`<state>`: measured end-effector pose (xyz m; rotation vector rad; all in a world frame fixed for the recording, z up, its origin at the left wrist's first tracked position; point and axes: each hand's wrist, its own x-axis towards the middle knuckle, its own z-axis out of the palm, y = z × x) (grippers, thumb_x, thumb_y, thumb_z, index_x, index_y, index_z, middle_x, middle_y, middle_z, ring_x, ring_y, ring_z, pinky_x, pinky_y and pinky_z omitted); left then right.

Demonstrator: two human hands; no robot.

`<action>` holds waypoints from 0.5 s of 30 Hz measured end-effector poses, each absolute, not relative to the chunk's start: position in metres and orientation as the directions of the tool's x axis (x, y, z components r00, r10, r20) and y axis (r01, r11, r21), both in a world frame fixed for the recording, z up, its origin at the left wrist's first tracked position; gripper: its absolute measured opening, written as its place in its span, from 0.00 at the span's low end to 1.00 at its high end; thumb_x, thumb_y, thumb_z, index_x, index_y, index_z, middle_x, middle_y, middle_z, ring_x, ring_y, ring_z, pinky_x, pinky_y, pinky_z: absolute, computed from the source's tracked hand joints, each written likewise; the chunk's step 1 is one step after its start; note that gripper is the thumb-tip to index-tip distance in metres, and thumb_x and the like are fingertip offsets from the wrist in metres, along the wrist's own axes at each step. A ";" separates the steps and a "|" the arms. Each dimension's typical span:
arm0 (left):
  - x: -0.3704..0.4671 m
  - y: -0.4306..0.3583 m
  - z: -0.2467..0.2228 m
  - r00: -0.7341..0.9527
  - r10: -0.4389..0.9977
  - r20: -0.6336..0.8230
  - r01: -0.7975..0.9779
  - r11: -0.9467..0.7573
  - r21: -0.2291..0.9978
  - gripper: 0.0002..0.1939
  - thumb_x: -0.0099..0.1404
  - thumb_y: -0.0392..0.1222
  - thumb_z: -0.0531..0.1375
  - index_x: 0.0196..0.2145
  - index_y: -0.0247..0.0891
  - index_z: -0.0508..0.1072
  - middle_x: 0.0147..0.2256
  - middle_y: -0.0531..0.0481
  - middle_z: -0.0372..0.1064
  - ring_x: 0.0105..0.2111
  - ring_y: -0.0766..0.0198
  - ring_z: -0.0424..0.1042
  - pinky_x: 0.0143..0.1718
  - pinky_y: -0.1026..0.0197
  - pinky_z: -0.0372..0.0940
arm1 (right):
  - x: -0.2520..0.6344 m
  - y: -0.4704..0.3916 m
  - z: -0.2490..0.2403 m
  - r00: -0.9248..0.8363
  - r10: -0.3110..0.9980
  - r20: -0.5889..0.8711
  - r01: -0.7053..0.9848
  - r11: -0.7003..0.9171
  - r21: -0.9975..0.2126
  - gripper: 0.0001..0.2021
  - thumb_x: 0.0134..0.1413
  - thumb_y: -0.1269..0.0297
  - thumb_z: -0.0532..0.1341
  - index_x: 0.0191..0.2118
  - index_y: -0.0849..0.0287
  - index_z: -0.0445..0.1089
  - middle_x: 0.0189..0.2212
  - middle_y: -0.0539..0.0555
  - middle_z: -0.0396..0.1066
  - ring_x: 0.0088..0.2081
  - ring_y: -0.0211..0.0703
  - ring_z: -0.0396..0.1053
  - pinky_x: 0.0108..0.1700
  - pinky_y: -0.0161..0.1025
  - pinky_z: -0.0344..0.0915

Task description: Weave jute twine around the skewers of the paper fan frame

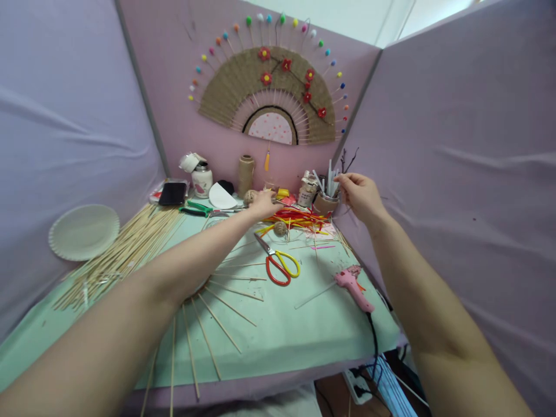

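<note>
My right hand [359, 194] is raised at the back right, thumb and fingertips pinched together at the tops of white glue sticks [332, 180] in a cup [325, 204]. Whatever is in the pinch is too small to name. My left hand [263, 204] reaches over the clutter at the back middle, beside a twine ball [249, 197] and a small yellow item [283, 192]. Its fingertips are partly hidden. Just in front lie red and yellow pipe cleaners [295, 218] and a smaller twine ball [280, 228]. Under my left forearm, thin sticks [221, 330] fan outward from a partly hidden round piece.
Scissors [278, 263] with red and yellow handles lie mid-table. A pink glue gun [354, 286] rests at the right, its cord running off the edge. Bamboo sticks [125, 249], a white plate [84, 233] and green-handled pliers [195, 208] are at left. A decorated fan [243, 87] hangs behind.
</note>
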<state>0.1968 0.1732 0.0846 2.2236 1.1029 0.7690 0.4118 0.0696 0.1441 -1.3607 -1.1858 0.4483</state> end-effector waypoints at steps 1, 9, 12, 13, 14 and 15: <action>0.202 0.165 0.086 0.504 0.828 0.247 0.494 -0.510 0.704 0.19 0.59 0.49 0.60 0.44 0.33 0.73 0.42 0.40 0.73 0.45 0.57 0.70 0.47 0.58 0.61 | 0.406 0.072 0.142 0.396 0.830 0.392 0.364 0.250 -0.897 0.15 0.45 0.51 0.62 0.31 0.59 0.69 0.15 0.42 0.53 0.15 0.29 0.46 0.18 0.32 0.43; 0.217 0.089 0.093 0.734 0.678 0.040 -0.224 0.186 0.957 0.14 0.55 0.46 0.67 0.32 0.33 0.73 0.30 0.48 0.73 0.33 0.67 0.71 0.42 0.61 0.62 | 0.344 0.079 0.132 0.271 0.854 0.445 0.334 0.350 -0.875 0.14 0.49 0.51 0.62 0.30 0.58 0.70 0.17 0.45 0.57 0.17 0.31 0.52 0.20 0.32 0.50; 0.197 0.078 0.090 0.698 0.715 -0.037 -0.258 0.299 0.919 0.11 0.51 0.41 0.70 0.29 0.34 0.73 0.26 0.52 0.70 0.28 0.71 0.68 0.38 0.63 0.61 | 0.329 0.074 0.125 0.221 0.861 0.459 0.382 0.356 -0.853 0.15 0.51 0.51 0.60 0.30 0.58 0.71 0.18 0.45 0.58 0.19 0.32 0.53 0.22 0.32 0.52; 0.189 0.075 0.089 0.696 0.716 -0.056 -0.264 0.328 0.907 0.11 0.51 0.40 0.70 0.28 0.34 0.72 0.25 0.52 0.70 0.27 0.71 0.68 0.37 0.63 0.61 | 0.326 0.072 0.122 0.208 0.863 0.460 0.398 0.355 -0.846 0.15 0.51 0.51 0.59 0.30 0.59 0.71 0.18 0.45 0.58 0.20 0.33 0.54 0.23 0.32 0.53; 0.180 0.073 0.088 0.701 0.708 -0.081 -0.256 0.355 0.899 0.11 0.51 0.40 0.70 0.28 0.34 0.73 0.26 0.51 0.71 0.28 0.71 0.69 0.37 0.63 0.62 | 0.324 0.070 0.119 0.196 0.866 0.461 0.409 0.355 -0.841 0.15 0.52 0.51 0.59 0.30 0.59 0.71 0.18 0.45 0.59 0.21 0.33 0.55 0.24 0.32 0.53; 0.171 0.070 0.086 0.705 0.700 -0.114 -0.242 0.388 0.889 0.11 0.51 0.39 0.70 0.29 0.34 0.73 0.28 0.49 0.72 0.30 0.70 0.70 0.37 0.64 0.62 | 0.322 0.068 0.115 0.178 0.871 0.458 0.417 0.354 -0.837 0.15 0.52 0.51 0.59 0.31 0.59 0.71 0.19 0.46 0.60 0.22 0.34 0.56 0.25 0.33 0.55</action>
